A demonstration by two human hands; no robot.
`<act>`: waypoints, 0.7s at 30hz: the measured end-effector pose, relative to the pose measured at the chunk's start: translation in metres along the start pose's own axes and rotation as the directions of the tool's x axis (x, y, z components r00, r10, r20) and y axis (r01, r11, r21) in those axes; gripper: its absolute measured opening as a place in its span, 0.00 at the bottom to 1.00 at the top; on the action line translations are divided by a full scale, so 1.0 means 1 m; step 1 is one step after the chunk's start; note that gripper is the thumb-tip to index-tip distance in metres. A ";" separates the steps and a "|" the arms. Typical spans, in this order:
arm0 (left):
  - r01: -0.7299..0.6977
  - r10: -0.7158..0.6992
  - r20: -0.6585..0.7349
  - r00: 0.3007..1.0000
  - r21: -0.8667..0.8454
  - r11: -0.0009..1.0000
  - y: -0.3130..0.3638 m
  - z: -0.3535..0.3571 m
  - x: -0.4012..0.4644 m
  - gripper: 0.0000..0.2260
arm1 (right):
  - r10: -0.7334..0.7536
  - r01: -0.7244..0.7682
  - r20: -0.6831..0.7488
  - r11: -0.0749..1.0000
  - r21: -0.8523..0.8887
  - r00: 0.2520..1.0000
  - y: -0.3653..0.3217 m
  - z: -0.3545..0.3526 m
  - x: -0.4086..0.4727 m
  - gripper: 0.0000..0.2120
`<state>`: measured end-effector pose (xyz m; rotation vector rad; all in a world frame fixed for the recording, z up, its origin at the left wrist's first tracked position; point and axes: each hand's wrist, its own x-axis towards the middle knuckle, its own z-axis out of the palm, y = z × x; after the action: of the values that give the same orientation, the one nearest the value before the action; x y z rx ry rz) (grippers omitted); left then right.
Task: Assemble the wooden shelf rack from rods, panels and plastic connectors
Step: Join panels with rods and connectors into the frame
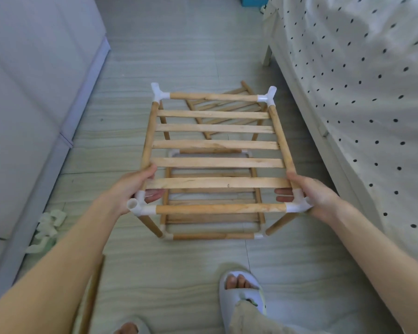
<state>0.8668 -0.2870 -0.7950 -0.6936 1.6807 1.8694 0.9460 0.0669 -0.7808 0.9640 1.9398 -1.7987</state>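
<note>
A two-tier wooden rack [215,162] stands on the floor in front of me. Its top panel has several flat slats between round side rods, with white plastic connectors [161,92] at the corners. My left hand [133,189] grips the top panel's left side rod beside the near-left connector [138,205], fingers curled underneath. My right hand [309,194] grips the right side rod at the near-right connector [297,204] the same way. The lower panel [212,213] sits near the floor, joined by slanted leg rods. Another slatted panel [227,107] lies flat on the floor behind the rack.
Loose white connectors [48,225] lie on the floor at the left by a grey sofa [34,92]. A bed with a dotted sheet [360,92] runs along the right. A spare rod [92,295] lies near my left arm. My slippered feet [241,292] stand close in front.
</note>
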 end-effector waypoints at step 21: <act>-0.241 0.230 -0.279 0.932 -0.004 0.971 -0.058 0.016 -0.025 0.12 | -0.118 0.112 -0.492 0.993 -0.042 0.863 0.012 0.022 -0.016 0.25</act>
<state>0.9244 -0.2671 -0.8189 -0.8325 1.9845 2.0497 0.9613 0.0413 -0.7831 1.4483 2.3451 -1.7157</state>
